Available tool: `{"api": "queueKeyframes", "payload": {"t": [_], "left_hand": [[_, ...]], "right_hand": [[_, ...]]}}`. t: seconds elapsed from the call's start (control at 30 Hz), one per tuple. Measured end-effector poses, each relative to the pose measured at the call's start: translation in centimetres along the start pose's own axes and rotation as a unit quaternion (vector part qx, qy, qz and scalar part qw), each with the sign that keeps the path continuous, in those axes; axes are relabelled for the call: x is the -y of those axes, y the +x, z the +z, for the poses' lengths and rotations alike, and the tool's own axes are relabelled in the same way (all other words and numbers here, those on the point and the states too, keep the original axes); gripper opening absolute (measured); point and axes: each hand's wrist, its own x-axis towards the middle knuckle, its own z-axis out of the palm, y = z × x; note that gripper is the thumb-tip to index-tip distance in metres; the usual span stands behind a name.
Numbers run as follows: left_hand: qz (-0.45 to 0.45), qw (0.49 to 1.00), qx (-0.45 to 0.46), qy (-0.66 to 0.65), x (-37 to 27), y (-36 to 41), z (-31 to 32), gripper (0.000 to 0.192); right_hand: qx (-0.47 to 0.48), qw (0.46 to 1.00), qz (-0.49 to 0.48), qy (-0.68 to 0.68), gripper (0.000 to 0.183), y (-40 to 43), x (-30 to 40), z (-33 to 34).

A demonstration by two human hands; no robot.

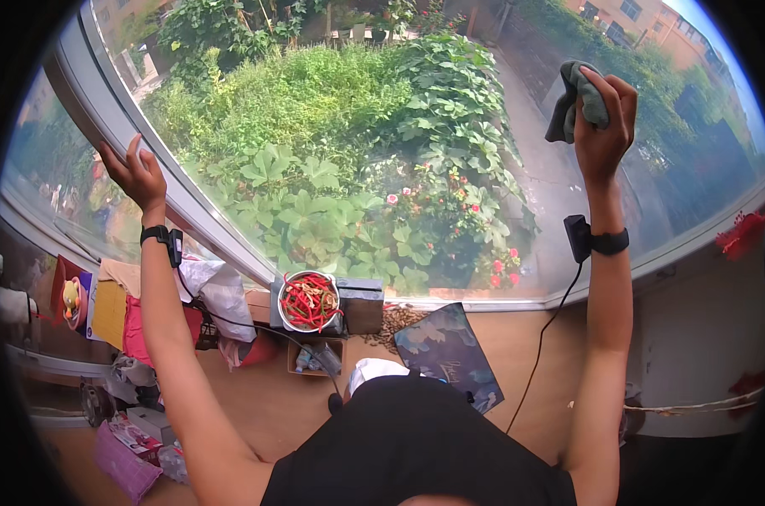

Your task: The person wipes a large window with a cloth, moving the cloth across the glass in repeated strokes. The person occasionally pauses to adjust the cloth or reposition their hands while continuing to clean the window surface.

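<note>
My right hand [603,126] is raised at the upper right, closed round a folded grey-green cloth [575,101] in front of the large window pane [369,190]. Whether the cloth touches the glass I cannot tell. At the left, my left hand [136,174] rests with spread fingers at the white window frame post [183,196] and holds nothing. Haze or smears show on parts of the glass. Both wrists wear black straps with small devices and cables. Plants, flowers and a path are visible through the pane.
Below the window stands a bowl of red chili peppers [309,302], beside a grey box [363,313]. A cardboard box with bottles [316,357], scattered nuts or pods [392,326] and a dark patterned board [448,357] lie near me. Bags and cloths [215,294] crowd the left side.
</note>
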Motion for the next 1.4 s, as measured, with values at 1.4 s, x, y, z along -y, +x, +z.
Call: {"api": "queueKeyframes", "payload": {"t": [1.4], "left_hand": [[0.03, 0.999, 0.0, 0.042, 1.5, 0.6, -0.6, 0.04]], "right_hand": [[0.261, 0.899, 0.334, -0.107, 0.048, -37.3, 0.6, -8.3]]}}
